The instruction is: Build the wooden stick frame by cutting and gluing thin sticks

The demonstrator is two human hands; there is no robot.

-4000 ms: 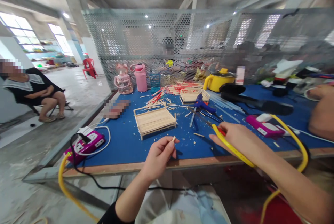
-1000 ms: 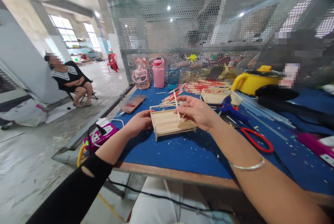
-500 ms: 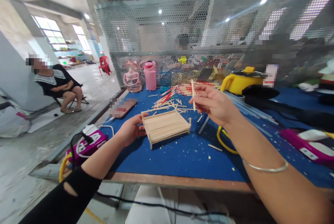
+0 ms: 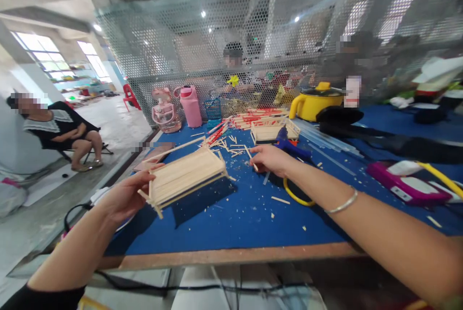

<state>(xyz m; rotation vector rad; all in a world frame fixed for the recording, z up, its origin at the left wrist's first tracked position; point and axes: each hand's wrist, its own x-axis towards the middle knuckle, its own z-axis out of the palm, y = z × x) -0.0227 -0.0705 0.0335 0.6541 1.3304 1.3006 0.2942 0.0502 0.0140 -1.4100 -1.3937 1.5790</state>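
Note:
My left hand (image 4: pixel 125 196) is closed on the left end of a small bed-like frame (image 4: pixel 188 171) built of wooden sticks. The frame is held tilted above the blue table covering. Farther right, my right hand (image 4: pixel 269 159) pinches a short wooden stick (image 4: pixel 248 152) low over the table, close to scattered sticks. Just behind that hand lies a blue glue gun (image 4: pixel 289 145). Behind the gun stands a second stick frame (image 4: pixel 273 132), partly hidden by it.
Red-tipped sticks (image 4: pixel 249 119) are heaped at the back. A yellow pot (image 4: pixel 318 105), clear glue sticks (image 4: pixel 327 142) and a purple power strip (image 4: pixel 403 185) are on the right. Pink bottles (image 4: pixel 191 107) stand before the perforated screen (image 4: pixel 173 49). A person (image 4: pixel 61 129) sits at left.
My left hand has raised the stick frame and moved it left. My right hand has come down toward the table with its stick. The view has shifted, bringing the glue gun and second frame into sight.

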